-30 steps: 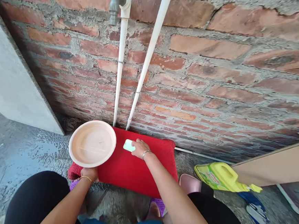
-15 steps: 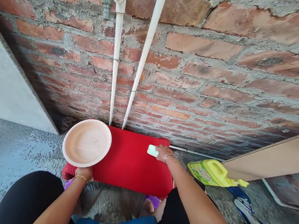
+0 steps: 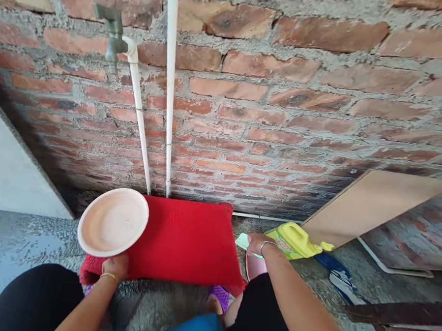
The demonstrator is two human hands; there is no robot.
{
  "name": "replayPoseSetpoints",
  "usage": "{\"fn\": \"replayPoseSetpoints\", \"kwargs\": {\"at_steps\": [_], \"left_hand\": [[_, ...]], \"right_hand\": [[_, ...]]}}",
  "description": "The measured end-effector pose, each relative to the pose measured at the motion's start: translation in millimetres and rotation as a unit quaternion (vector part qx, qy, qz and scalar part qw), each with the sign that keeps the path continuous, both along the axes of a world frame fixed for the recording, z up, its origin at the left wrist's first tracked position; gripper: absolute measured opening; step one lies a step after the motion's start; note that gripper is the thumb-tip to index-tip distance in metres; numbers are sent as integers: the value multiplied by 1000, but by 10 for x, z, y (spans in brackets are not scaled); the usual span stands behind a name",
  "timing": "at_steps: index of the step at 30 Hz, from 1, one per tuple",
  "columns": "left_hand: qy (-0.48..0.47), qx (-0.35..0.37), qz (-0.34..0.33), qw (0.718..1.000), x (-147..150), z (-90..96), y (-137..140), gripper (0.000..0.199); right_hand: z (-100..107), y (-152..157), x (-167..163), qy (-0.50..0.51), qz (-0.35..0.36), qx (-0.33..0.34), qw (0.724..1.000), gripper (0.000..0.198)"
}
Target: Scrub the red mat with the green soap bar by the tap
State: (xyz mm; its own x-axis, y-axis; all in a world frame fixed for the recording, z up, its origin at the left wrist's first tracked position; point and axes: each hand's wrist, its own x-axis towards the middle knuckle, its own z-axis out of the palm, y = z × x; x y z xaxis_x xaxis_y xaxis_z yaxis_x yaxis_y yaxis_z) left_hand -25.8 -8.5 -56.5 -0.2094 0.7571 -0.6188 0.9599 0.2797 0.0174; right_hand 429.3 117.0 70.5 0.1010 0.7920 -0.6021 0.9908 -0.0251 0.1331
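A red cloth [image 3: 184, 239] is spread over a low, flat support against the wall. On its left part rests a pale pink basin [image 3: 113, 222], slightly tilted. My left hand [image 3: 115, 266] is closed at the cloth's near edge, right under the basin's rim; its fingertips are hidden. Off the cloth's right end, my right hand [image 3: 255, 243] grips a flat, pale green bar-shaped thing [image 3: 242, 240]; I cannot tell if it is soap or a brush. Below that hand shows part of a pink container [image 3: 254, 266]. Beside it lies a yellow jug [image 3: 293, 240].
White pipes [image 3: 168, 105] and a grey tap [image 3: 114, 34] run along the brick wall. A pale slab [image 3: 10, 164] leans at left, a tan board [image 3: 374, 203] at right. Blue-and-white footwear [image 3: 344, 282] and a dark wooden frame [image 3: 401, 312] lie right. The floor looks wet at left.
My right hand has moved right and down, off the red cloth to over the pink container, still gripping the pale green thing. My left hand stays by the basin. The camera view has turned right.
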Motion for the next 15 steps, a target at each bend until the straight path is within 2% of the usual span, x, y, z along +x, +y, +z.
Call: {"fn": "replayPoseSetpoints", "kwargs": {"at_steps": [3,6,11,15], "left_hand": [[-12,-15,-58,998,239,85,3,42],[-20,-1,-82,996,375,152,28,49],[-8,-2,-23,1000,331,201,98,52],[-17,-12,-21,1000,344,202,124,59]], "right_hand": [[-64,-24,43,-3,15,-7,1000,42],[-129,9,36,-3,29,-5,1000,49],[-250,142,-103,45,52,31,997,52],[-398,241,-221,80,65,77,992,51]]}}
